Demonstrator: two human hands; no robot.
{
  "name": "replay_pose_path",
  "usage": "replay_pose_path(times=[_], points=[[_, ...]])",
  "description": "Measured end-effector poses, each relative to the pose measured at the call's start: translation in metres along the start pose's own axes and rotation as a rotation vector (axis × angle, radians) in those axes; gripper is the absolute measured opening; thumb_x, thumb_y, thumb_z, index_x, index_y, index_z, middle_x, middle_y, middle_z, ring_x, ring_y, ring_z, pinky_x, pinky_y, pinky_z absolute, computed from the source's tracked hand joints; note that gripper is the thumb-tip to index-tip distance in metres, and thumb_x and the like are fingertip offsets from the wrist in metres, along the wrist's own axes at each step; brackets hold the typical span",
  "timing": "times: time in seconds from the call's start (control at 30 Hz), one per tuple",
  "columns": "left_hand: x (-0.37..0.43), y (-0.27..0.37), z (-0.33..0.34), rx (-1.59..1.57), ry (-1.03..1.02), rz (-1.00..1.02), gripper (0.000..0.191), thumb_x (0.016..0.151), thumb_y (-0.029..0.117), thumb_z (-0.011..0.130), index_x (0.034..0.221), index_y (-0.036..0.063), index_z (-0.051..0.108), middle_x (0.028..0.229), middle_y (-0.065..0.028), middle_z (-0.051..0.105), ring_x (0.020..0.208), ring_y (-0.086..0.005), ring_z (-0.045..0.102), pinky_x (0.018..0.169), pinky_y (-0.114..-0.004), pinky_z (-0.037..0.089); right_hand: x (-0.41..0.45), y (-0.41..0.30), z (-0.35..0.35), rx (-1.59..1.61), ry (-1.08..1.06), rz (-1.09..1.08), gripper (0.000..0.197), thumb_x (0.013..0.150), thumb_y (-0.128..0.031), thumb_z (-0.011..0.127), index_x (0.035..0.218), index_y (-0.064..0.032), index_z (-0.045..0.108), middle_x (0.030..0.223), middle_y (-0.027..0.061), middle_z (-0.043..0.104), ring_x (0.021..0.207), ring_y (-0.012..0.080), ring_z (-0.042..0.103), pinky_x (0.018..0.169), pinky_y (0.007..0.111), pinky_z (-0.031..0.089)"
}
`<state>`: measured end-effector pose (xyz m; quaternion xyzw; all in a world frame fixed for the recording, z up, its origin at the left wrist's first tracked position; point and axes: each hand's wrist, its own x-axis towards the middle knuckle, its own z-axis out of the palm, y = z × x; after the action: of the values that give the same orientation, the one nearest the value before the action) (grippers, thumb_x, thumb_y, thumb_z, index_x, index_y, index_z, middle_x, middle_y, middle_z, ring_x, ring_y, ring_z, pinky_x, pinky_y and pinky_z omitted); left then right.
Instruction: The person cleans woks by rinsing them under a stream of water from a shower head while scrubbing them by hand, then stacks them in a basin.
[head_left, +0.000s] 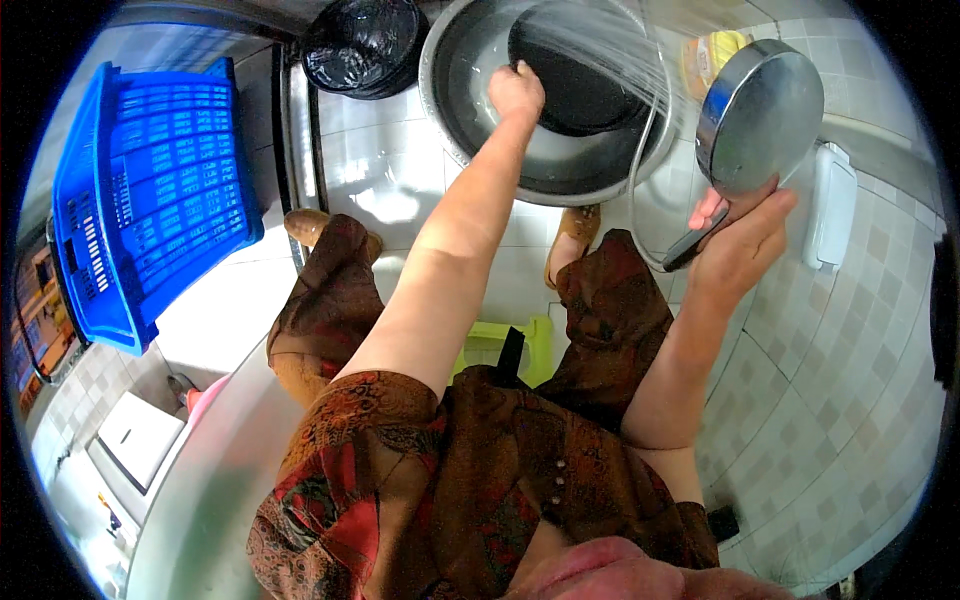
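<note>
My right hand (739, 229) is closed around the dark handle of a round chrome shower head (761, 120), which sprays water to the left. A pale hose runs from the handle up past the large metal basin (555, 196). Inside the basin lies a round black object (577, 82), perhaps a pan or tray, under the spray. Over the basin's left part, my left hand (517, 90) is curled with its fingers at the edge of the black object. Just left of the basin stands a black round container (364, 45) with wet, shiny contents.
A blue plastic basket (172, 172) stands at the left beside a dark metal door track. A green plastic stool (541, 349) is below me. A yellow package (709, 60) and a white plastic holder (831, 206) are by the tiled wall at the right.
</note>
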<state>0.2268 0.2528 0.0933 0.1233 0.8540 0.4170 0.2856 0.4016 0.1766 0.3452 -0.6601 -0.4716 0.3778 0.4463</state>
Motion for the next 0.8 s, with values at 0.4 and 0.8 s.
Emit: replay_pose_path(times=[0.4,0.8], points=[[0.093,-0.041,-0.067,0.398,0.071,0.485,0.046,0.083,0.050,0.053,0.079,0.0048,0.062,0.087,-0.0181,0.065,0.083,-0.0363,0.061,0.075,-0.045,0.048,-0.024,-0.003,0.057,0.077,-0.189,-0.071,0.037,0.099,-0.027,0.031,0.072,-0.0041,0.042,0.056,0.0037,0.048,0.043,0.0111,0.049,0.039,0.024,0.037],[0.234,-0.114,-0.164,0.376,0.290,-0.135,0.037,0.075,0.025,0.059,0.084,-0.0108,0.063,0.091,-0.0244,0.065,0.091,-0.0322,0.064,0.080,-0.037,0.049,-0.034,0.016,0.076,-0.137,-0.208,-0.132,0.043,0.099,-0.028,0.032,0.070,0.0004,0.047,0.056,0.0043,0.049,0.052,0.0150,0.049,0.046,0.031,0.035]])
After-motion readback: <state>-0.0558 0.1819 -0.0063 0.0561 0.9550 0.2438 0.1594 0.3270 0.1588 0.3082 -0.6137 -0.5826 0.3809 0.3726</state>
